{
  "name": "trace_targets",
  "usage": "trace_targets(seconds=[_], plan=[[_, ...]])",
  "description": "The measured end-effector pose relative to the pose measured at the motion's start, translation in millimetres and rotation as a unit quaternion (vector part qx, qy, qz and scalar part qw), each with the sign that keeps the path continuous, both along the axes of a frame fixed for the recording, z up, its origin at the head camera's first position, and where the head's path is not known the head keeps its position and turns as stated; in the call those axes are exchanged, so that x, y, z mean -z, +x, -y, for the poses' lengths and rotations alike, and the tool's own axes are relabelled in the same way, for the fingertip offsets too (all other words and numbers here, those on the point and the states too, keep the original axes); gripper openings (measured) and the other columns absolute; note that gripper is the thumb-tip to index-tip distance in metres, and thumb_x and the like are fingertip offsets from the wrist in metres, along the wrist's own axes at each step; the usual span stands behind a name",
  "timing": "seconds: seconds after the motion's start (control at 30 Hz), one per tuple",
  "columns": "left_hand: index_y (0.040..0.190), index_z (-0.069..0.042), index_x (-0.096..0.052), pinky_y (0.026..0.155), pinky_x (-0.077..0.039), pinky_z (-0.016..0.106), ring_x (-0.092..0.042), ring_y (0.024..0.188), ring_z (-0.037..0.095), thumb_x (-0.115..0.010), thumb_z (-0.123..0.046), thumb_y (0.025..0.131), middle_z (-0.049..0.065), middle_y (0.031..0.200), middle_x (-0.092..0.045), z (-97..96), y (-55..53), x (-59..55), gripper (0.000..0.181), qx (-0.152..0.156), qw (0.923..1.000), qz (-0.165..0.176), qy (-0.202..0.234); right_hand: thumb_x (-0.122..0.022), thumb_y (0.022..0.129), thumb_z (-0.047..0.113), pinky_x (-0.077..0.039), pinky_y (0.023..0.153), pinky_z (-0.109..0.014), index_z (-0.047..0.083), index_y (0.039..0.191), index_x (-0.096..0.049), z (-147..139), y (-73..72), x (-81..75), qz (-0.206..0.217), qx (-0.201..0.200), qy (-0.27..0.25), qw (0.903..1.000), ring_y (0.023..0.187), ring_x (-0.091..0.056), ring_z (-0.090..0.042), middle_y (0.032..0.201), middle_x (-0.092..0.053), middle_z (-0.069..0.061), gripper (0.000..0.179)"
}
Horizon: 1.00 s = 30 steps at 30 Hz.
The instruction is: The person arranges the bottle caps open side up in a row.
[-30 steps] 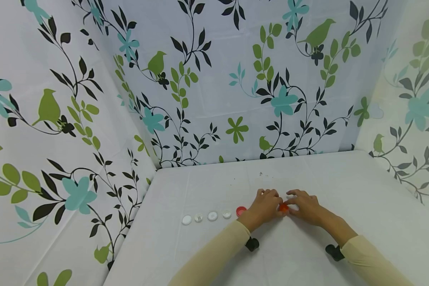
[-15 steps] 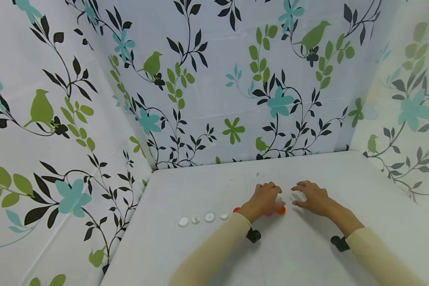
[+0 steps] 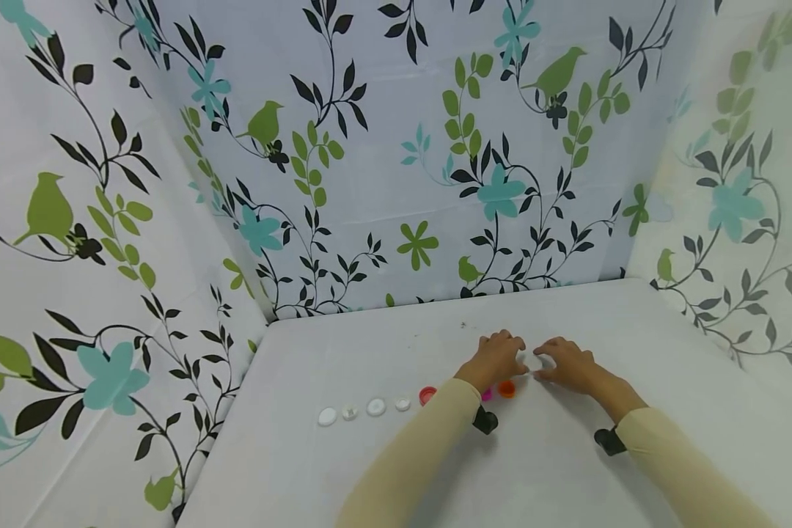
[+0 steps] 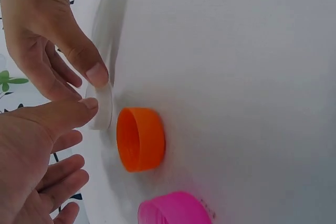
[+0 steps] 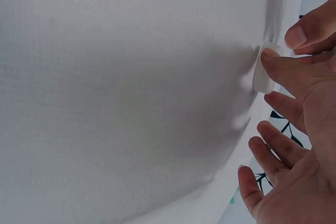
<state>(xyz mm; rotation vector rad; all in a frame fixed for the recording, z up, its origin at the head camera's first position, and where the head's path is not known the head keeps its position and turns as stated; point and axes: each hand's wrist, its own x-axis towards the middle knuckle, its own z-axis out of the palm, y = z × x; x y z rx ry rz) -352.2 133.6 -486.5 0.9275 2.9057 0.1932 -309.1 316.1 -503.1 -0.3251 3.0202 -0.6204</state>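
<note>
A white bottle cap (image 5: 262,77) is on the white surface between the two hands. My right hand (image 3: 567,369) pinches it, its thumb across the near side and a fingertip at the cap's edge in the right wrist view. My left hand (image 3: 495,361) is at the cap's other side. Its thumb tip reaches the cap (image 4: 105,111) in the left wrist view, though contact is hard to tell, and its other fingers are spread loosely. An orange bottle cap (image 4: 142,139), open side showing, lies just beside them, with a pink bottle cap (image 4: 176,209) beyond it.
A row of caps continues leftward: a red cap (image 3: 427,396), then several whitish ones ending with a white cap (image 3: 327,416). They sit on a white-covered table (image 3: 343,469). A patterned curtain (image 3: 396,161) rises behind the table's back edge.
The left hand has let go of the orange cap and moved to the white cap. The right hand has brought the white cap in beside the orange one. The head view has shifted slightly.
</note>
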Motion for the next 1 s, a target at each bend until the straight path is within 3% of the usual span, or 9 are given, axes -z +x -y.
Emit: trace_targets(seconds=[0.23,0.53,0.8,1.0], plan=[[0.131,-0.026,-0.072,0.112,-0.042,0.039,-0.056,0.123,0.014,-0.078,-0.044,0.096,-0.005,0.132,-0.063,-3.5,-2.9,8.9,0.040,-0.018,0.9996,0.015,-0.017,-0.080,0.094,0.025,-0.041,0.095,-0.079,0.003,0.130,-0.071,5,-5.0,8.8,-0.004,0.001,0.004,1.0000,0.128,-0.052,-0.054,0.138,-0.058,-0.031,0.044],[0.128,-0.026,-0.073,0.112,-0.042,0.039,-0.057,0.120,0.014,-0.078,-0.045,0.095,-0.005,0.130,-0.064,-3.9,-4.3,10.1,0.038,-0.016,0.9997,0.005,-0.018,-0.081,0.093,0.023,-0.044,0.094,-0.078,0.001,0.127,-0.071,7,-6.5,10.5,-0.024,-0.004,0.006,0.9997,0.128,-0.054,-0.053,0.136,-0.060,-0.031,0.042],[0.133,-0.025,-0.069,0.113,-0.041,0.038,-0.055,0.124,0.015,-0.075,-0.047,0.097,-0.003,0.138,-0.060,3.2,-1.5,2.3,0.042,-0.005,0.9999,0.011,0.000,-0.079,0.096,0.028,-0.043,0.095,-0.079,0.001,0.126,-0.071,5,1.1,-4.1,-0.033,-0.019,0.005,0.9993,0.129,-0.053,-0.054,0.138,-0.058,-0.031,0.041],[0.135,-0.022,-0.067,0.114,-0.041,0.039,-0.055,0.127,0.016,-0.076,-0.042,0.098,-0.002,0.140,-0.060,7.4,-1.4,0.5,0.042,-0.006,0.9992,0.030,0.024,-0.073,0.100,0.035,-0.037,0.099,-0.083,-0.001,0.120,-0.074,3,2.6,-9.8,-0.026,-0.016,-0.026,0.9992,0.134,-0.050,-0.056,0.141,-0.057,-0.032,0.041]])
